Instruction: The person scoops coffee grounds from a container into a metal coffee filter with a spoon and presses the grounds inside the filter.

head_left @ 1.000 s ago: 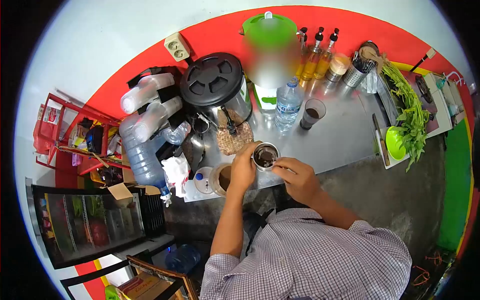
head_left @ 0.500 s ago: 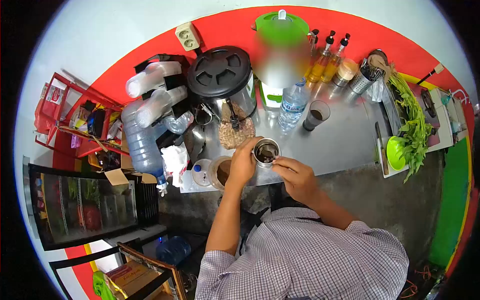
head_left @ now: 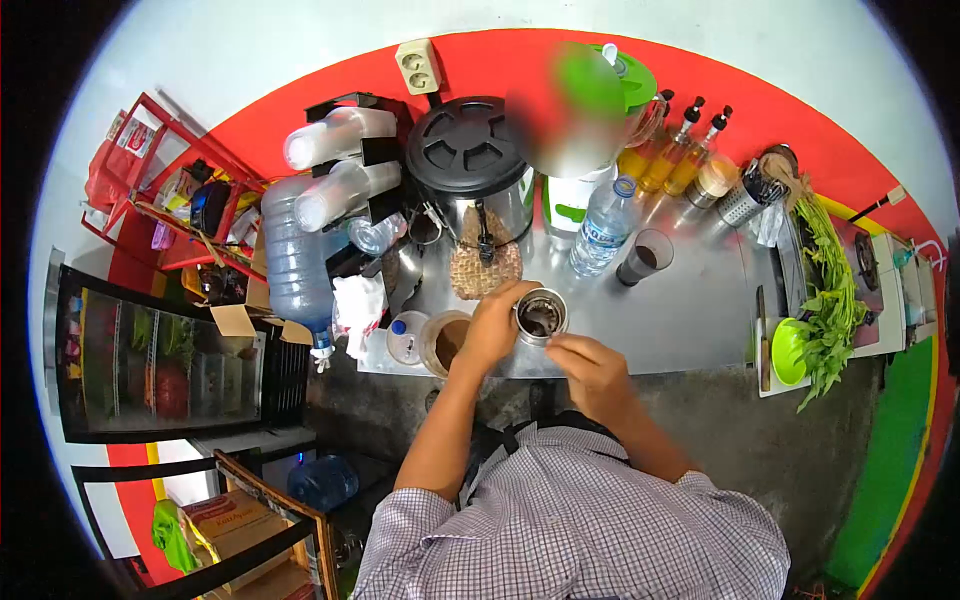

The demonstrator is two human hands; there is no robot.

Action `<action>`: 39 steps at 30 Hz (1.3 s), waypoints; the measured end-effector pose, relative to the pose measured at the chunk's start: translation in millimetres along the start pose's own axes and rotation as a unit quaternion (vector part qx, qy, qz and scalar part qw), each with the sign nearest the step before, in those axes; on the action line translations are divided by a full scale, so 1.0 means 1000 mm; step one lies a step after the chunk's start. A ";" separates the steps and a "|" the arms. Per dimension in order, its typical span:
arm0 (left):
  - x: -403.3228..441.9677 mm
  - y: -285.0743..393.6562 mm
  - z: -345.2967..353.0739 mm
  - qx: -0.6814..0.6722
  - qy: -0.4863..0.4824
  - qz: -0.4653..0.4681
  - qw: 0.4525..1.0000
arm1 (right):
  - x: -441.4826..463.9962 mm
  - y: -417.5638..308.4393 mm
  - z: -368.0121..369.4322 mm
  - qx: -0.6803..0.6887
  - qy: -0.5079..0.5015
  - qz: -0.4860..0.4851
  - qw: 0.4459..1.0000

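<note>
My left hand is wrapped round the side of a small metal cup, held above the front edge of the steel table. Inside the cup, dark brown contents show. At the cup's near right rim, my right hand is closed in a pinch; anything between its fingertips is too small to make out. Just left of my left hand stands an open tub of brown powder, with a clear lid or container with a blue cap beside it. A dark-tinted glass stands beyond the cup to the right.
Behind are a black-lidded dispenser, a water bottle and several pump bottles. Stacked plastic cups and a large water jug occupy the left. Leafy greens, a green bowl and a knife lie right.
The head view has turned slightly, shifting much of the table scene rightward. My right fingertips have drawn slightly back from over the cup's rim. My left hand keeps hold of the metal cup.
</note>
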State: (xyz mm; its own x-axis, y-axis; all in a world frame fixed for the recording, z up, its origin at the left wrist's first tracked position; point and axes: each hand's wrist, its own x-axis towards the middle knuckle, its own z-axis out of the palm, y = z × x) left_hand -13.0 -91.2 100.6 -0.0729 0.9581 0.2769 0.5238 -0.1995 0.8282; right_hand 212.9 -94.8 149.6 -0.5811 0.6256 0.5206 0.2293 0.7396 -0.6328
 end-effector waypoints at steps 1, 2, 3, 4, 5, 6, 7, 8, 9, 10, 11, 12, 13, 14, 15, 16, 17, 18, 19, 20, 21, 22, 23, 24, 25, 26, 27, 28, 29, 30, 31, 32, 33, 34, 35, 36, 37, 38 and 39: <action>0.002 0.003 -0.002 0.000 -0.019 -0.018 1.000 | -0.003 -0.002 0.005 -0.015 -0.021 -0.006 1.000; 0.003 0.002 -0.003 -0.002 -0.019 -0.017 1.000 | -0.004 -0.003 0.004 -0.017 -0.022 -0.006 1.000; 0.004 0.001 -0.004 -0.011 -0.027 -0.028 0.999 | -0.004 -0.005 0.002 -0.007 -0.025 -0.007 1.000; 0.004 0.000 -0.004 -0.019 -0.035 -0.039 0.998 | -0.004 -0.005 0.001 0.003 -0.028 -0.009 1.000; 0.004 -0.003 -0.002 -0.017 -0.025 -0.032 0.999 | -0.004 0.000 -0.001 0.012 -0.029 -0.001 1.000; 0.003 -0.005 -0.002 -0.017 -0.023 -0.034 0.999 | -0.002 0.002 -0.005 0.013 -0.031 -0.002 0.999; 0.004 -0.007 -0.002 -0.022 -0.029 -0.030 0.999 | 0.001 0.003 -0.010 0.017 -0.013 0.008 1.000; 0.004 -0.008 -0.001 -0.027 -0.036 -0.026 0.999 | 0.004 0.004 -0.013 0.020 0.005 0.019 1.000; 0.005 0.000 -0.004 -0.046 -0.043 -0.028 0.998 | 0.007 0.005 -0.014 0.012 0.012 0.021 1.000; 0.006 0.000 -0.003 -0.047 -0.041 -0.029 0.998 | 0.006 0.008 -0.012 0.012 0.009 0.020 1.000; 0.007 -0.001 -0.003 -0.060 -0.040 -0.031 0.997 | 0.005 0.013 -0.007 0.029 0.015 0.022 0.999; 0.006 -0.003 -0.003 -0.072 -0.038 -0.032 0.996 | 0.005 0.016 -0.003 0.046 0.021 0.022 0.998; 0.005 -0.008 0.000 -0.047 -0.031 -0.015 0.998 | 0.003 0.015 -0.001 0.039 0.015 0.026 0.999; 0.005 -0.012 0.001 -0.045 -0.026 -0.017 0.999 | 0.001 0.014 -0.001 0.042 0.012 0.022 0.999; 0.005 -0.012 0.000 -0.063 -0.029 -0.021 0.997 | 0.001 0.012 -0.001 0.038 -0.007 -0.001 0.999; 0.005 -0.013 0.000 -0.082 -0.034 -0.025 0.996 | -0.001 0.010 -0.002 0.034 -0.025 -0.022 0.999; 0.005 -0.014 0.000 -0.090 -0.041 -0.032 0.995 | -0.004 0.011 -0.001 0.040 -0.027 -0.034 0.998; 0.005 -0.015 0.000 -0.091 -0.042 -0.033 0.994 | -0.004 0.009 -0.005 0.041 -0.027 -0.032 0.998; 0.005 -0.017 0.001 -0.101 -0.044 -0.048 0.993 | -0.004 0.005 -0.011 0.060 -0.026 -0.006 0.998; 0.006 -0.018 0.001 -0.110 -0.045 -0.063 0.991 | -0.003 0.003 -0.015 0.078 -0.024 0.020 0.996; 0.007 -0.010 -0.002 -0.112 -0.040 -0.045 0.992 | -0.004 0.003 -0.017 0.085 -0.007 0.020 0.996; 0.008 -0.013 -0.002 -0.113 -0.041 -0.045 0.992 | -0.005 0.005 -0.018 0.085 -0.007 0.021 0.996; 0.008 -0.019 -0.001 -0.125 -0.048 -0.050 0.990 | -0.007 0.007 -0.017 0.073 0.012 0.026 0.997; 0.011 -0.017 -0.001 -0.137 -0.055 -0.054 0.988 | -0.008 0.010 -0.017 0.061 0.030 0.030 0.997; 0.011 -0.014 -0.002 -0.117 -0.058 -0.063 0.989 | -0.007 0.010 -0.015 0.053 0.042 0.025 0.997; 0.013 -0.013 -0.003 -0.117 -0.059 -0.061 0.990 | -0.007 0.012 -0.011 0.052 0.044 0.024 0.997; 0.014 -0.013 -0.003 -0.137 -0.069 -0.073 0.985 | -0.009 0.014 -0.006 0.030 0.032 0.018 0.999; 0.015 -0.013 -0.004 -0.157 -0.080 -0.085 0.981 | -0.011 0.016 -0.001 0.007 0.021 0.012 1.000; 0.015 -0.020 -0.001 -0.156 -0.074 -0.086 0.981 | -0.015 0.015 0.002 0.012 0.011 0.014 1.000; 0.015 -0.022 -0.001 -0.154 -0.073 -0.084 0.982 | -0.017 0.016 0.003 0.012 0.013 0.013 1.000; 0.013 -0.024 -0.001 -0.148 -0.058 -0.101 0.982 | -0.018 0.016 0.005 0.016 0.009 -0.009 1.000; 0.011 -0.026 0.000 -0.143 -0.044 -0.118 0.982 | -0.019 0.016 0.006 0.020 0.006 -0.030 0.999; 0.009 -0.025 -0.001 -0.135 -0.008 -0.083 0.987 | -0.018 0.013 0.004 0.010 -0.001 -0.020 1.000; 0.006 -0.023 -0.001 -0.136 -0.011 -0.082 0.987 | -0.018 0.013 0.004 0.008 0.001 -0.018 1.000; 0.002 -0.022 -0.002 -0.161 0.010 -0.091 0.983 | -0.019 0.015 0.005 0.014 0.013 -0.009 1.000; -0.002 -0.017 -0.004 -0.185 0.031 -0.101 0.977 | -0.018 0.015 0.006 0.020 0.026 0.000 0.999; -0.007 -0.014 -0.006 -0.138 0.043 -0.092 0.985 | -0.017 0.014 0.004 0.020 0.028 0.002 0.999; -0.014 -0.013 -0.004 -0.138 0.040 -0.092 0.985 | -0.016 0.013 0.002 0.015 0.023 0.008 1.000; -0.023 -0.013 -0.002 -0.119 0.095 -0.088 0.984 | -0.015 0.012 0.001 0.010 0.020 0.013 1.000</action>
State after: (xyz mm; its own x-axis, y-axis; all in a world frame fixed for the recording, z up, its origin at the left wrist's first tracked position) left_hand -20.0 -110.8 85.1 -0.3143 0.9308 0.1866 0.2768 -0.0981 0.9559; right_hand 223.7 -95.9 133.3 -0.5433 0.6548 0.5255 0.2278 0.7174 -0.6584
